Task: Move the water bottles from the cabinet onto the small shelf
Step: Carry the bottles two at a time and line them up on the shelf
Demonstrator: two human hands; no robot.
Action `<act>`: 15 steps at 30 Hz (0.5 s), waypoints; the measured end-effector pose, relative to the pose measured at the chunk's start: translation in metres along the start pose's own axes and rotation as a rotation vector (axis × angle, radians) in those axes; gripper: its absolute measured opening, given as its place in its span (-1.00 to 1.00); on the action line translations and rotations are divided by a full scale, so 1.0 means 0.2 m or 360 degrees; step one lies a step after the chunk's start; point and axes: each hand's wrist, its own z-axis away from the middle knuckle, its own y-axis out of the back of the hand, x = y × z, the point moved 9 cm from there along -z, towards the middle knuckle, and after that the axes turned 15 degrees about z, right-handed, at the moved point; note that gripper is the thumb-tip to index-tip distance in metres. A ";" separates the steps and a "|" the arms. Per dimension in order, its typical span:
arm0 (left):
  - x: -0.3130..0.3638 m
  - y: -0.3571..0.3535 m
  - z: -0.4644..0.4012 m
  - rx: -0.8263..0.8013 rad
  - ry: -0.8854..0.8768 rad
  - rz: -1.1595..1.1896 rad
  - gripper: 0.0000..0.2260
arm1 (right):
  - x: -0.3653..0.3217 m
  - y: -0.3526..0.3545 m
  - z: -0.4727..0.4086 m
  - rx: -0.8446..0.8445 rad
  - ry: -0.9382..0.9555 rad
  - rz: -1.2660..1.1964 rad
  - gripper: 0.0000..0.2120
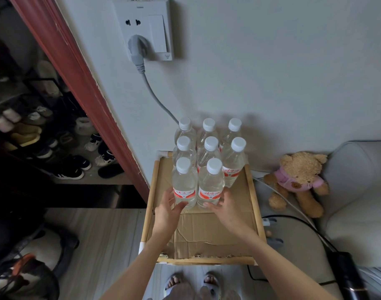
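Several clear water bottles with white caps and red labels stand in rows on the small shelf (253, 204), a bamboo frame topped with cardboard, against the wall. The front left bottle (184, 182) and the front right bottle (211, 185) stand upright side by side. My left hand (169, 207) touches the front left bottle low on its side, fingers loosely spread. My right hand (225, 207) touches the base of the front right bottle, fingers relaxed. Neither hand wraps round a bottle. The cabinet is out of view.
A grey plug and cable (142, 68) run from a wall socket down behind the bottles. A teddy bear (297, 180) leans on a white sofa (358, 191) at right. A shoe rack (44, 137) fills the doorway at left. Cables lie on the floor at right.
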 end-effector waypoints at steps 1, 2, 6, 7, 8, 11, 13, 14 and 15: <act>0.00 0.00 0.00 -0.0004 0.0007 -0.0009 -0.55 | 0.00 0.00 0.00 -0.0002 0.0008 0.0001 -0.43; -0.01 0.00 -0.01 -0.0010 0.0015 -0.0017 -0.55 | 0.00 0.00 0.00 -0.0005 0.0015 0.0004 -0.42; -0.02 0.00 -0.02 -0.0043 0.0022 -0.0001 -0.55 | -0.02 0.00 0.03 0.0010 0.0057 -0.0021 -0.40; -0.02 -0.01 -0.02 -0.0048 0.0019 0.0004 -0.55 | -0.02 0.00 0.03 0.0019 0.0055 -0.0022 -0.40; -0.02 -0.01 -0.02 -0.0049 0.0020 0.0012 -0.55 | -0.02 0.00 0.03 0.0024 0.0051 -0.0022 -0.40; -0.02 -0.01 -0.02 -0.0039 0.0015 0.0044 -0.54 | -0.03 0.00 0.03 0.0028 0.0031 -0.0017 -0.41; -0.02 -0.01 -0.01 -0.0049 0.0002 0.0065 -0.54 | -0.03 0.00 0.04 0.0052 0.0010 -0.0049 -0.39; -0.02 -0.02 -0.01 -0.0061 0.0000 0.0072 -0.55 | -0.03 0.00 0.04 0.0065 -0.0005 -0.0077 -0.38; -0.02 -0.02 -0.01 -0.0073 -0.0001 0.0075 -0.55 | -0.03 0.00 0.05 0.0073 -0.0022 -0.0110 -0.36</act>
